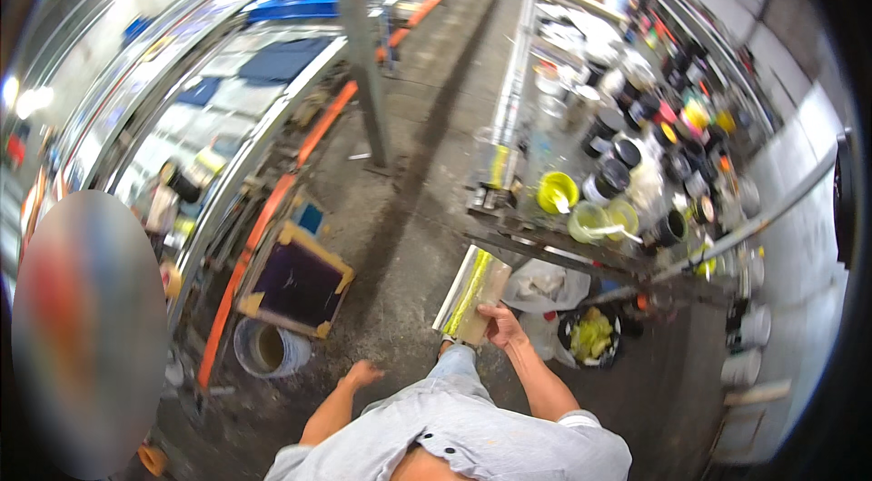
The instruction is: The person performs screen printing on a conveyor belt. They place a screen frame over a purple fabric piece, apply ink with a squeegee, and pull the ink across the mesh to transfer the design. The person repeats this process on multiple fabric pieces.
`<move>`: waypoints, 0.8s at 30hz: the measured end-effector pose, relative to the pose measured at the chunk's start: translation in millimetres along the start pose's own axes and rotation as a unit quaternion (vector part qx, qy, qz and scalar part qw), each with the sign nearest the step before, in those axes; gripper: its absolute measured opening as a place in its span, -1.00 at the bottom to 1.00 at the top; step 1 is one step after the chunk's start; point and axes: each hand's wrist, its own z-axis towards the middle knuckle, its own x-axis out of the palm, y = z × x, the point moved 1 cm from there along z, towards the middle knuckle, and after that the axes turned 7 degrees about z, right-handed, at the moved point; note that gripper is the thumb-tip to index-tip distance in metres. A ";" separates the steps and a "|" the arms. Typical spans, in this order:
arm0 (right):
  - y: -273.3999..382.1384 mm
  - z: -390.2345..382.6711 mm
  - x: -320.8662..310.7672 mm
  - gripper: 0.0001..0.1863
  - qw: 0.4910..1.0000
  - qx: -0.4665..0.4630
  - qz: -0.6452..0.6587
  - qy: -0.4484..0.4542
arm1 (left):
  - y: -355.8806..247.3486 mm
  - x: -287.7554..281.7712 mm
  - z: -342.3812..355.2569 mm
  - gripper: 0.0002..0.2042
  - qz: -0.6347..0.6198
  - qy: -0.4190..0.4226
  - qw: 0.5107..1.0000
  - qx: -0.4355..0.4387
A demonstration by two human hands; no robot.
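My right hand (502,327) is closed on the edge of a squeegee (472,297), a flat wide board with a pale blade side. A streak of bright yellow-green ink runs along its length. The squeegee is held out in front of my right leg, tilted. My left hand (365,374) hangs low at my left side, slightly blurred, its fingers loosely extended with nothing seen in them. Nearest to that hand are a wood-framed printing screen (300,279) with a dark mesh and a white bucket (271,347) holding murky liquid.
On the right, a workbench (545,149) carries several ink tubs, among them a yellow-green bucket (557,192). Below it sit a plastic bag (545,286) and a dark bin (589,336). At left, a long printing table (227,86) runs behind a metal post (360,54).
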 end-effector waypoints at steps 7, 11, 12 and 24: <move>-175.9 3.0 153.7 -0.51 0.923 0.218 -0.191 0.252 | 267.8 216.2 -253.4 -0.75 -0.618 -0.285 0.695 -0.232; -378.6 -58.0 228.9 -0.50 0.867 0.336 -0.254 0.266 | 320.4 301.8 -357.9 -0.71 -0.728 -0.424 0.484 -0.234; -434.1 -78.4 237.0 -0.51 0.857 0.361 -0.252 0.269 | 323.1 301.3 -380.9 -0.70 -0.751 -0.441 0.458 -0.175; -851.9 -278.3 388.8 -0.60 0.477 0.591 -0.441 0.478 | 464.0 226.8 -551.2 -0.72 -0.713 -0.651 0.240 -0.097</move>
